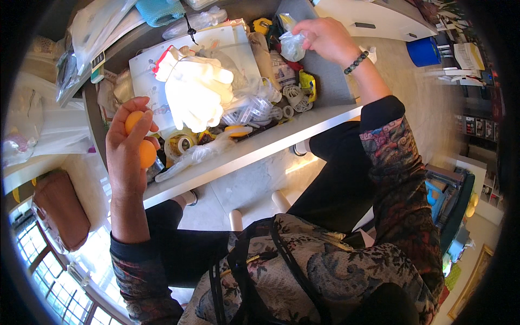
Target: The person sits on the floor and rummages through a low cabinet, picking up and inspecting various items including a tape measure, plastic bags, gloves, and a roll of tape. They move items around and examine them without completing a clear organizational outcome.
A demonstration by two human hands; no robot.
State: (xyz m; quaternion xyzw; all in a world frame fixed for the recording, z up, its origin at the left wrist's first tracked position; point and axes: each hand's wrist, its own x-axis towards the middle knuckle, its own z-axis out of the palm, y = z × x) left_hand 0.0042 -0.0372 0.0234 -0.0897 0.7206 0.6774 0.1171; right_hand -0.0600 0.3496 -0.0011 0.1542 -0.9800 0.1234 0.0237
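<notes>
My left hand (129,148) holds two orange balls (147,154), one above the other, over the left front of an open drawer (252,148). At the back right, the fingers of my right hand (327,38) pinch a small bundled clear plastic bag (292,45); what is in it cannot be told. Between my hands lies a pair of white work gloves (199,89) with a red-edged cuff, on top of white printed sheets (142,75). Several rolls of clear tape (256,109) and a yellowish tape roll (178,144) sit toward the front.
A yellow tape measure (262,26), a coil of white cord (297,97) and a yellow packet (308,85) crowd the drawer's right side. Along its front lies a crumpled plastic bag (199,156). A blue mesh cloth (160,11) hangs at the back. On the floor stands a blue bin (423,52).
</notes>
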